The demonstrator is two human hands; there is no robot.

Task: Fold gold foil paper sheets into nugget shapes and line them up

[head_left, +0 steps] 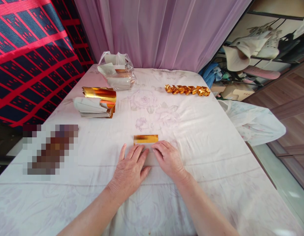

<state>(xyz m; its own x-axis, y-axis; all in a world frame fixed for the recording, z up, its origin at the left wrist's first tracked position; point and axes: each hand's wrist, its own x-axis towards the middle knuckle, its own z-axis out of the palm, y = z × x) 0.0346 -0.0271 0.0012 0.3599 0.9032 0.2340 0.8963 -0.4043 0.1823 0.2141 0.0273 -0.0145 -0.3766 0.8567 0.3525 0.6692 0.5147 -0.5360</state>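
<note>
A sheet of gold foil paper [145,139] lies on the table in front of me, its far part showing as a shiny gold band. Nearer to me, a pale part of it seems to show between my hands. My left hand [132,167] rests flat with its fingers spread, fingertips at the near edge of the gold band. Curled together, the thumb and fingers of my right hand [169,159] pinch the paper near its right end. The fingertips partly hide the paper's near side.
Beyond my left hand stands a stack of folded gold and white paper [97,105]. Behind it is a clear plastic bag [117,72] with more paper. A row of folded gold pieces [187,90] lies at the back right. Left sits a blurred-out item [52,150]. Shelves [255,59] stand right.
</note>
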